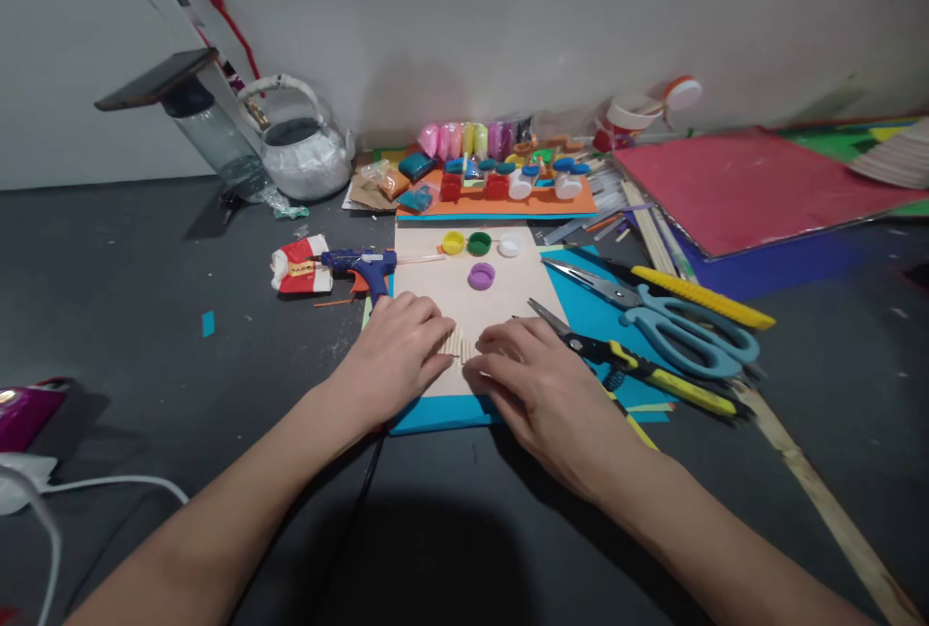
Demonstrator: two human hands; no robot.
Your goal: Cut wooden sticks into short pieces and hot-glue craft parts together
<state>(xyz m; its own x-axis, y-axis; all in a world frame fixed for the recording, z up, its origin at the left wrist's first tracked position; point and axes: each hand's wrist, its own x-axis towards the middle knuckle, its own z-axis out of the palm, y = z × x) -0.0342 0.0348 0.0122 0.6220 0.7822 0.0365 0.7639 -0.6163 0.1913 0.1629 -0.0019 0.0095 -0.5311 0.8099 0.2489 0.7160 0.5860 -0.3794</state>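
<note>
A small row of short pale wooden sticks [456, 343] lies on a beige board [428, 289] in front of me. At its left end, my left hand [396, 350] has curled fingers, with the thumb and index finger closed about the sticks. From the other side my right hand [541, 374] presses its bent fingertips against them. Some of the sticks are hidden by my fingers. Farther up the board sit a yellow cap [453, 242], a green cap [479, 243], a white cap [509, 245] and a purple cap [481, 276].
Left of the board lies a blue glue gun [359, 261], its nozzle over a red and white packet [301, 265]. Yellow-black pliers [631, 360], blue-handled scissors [653, 312] and a yellow cutter [701, 297] lie at right. A silver kettle [305, 157] stands behind.
</note>
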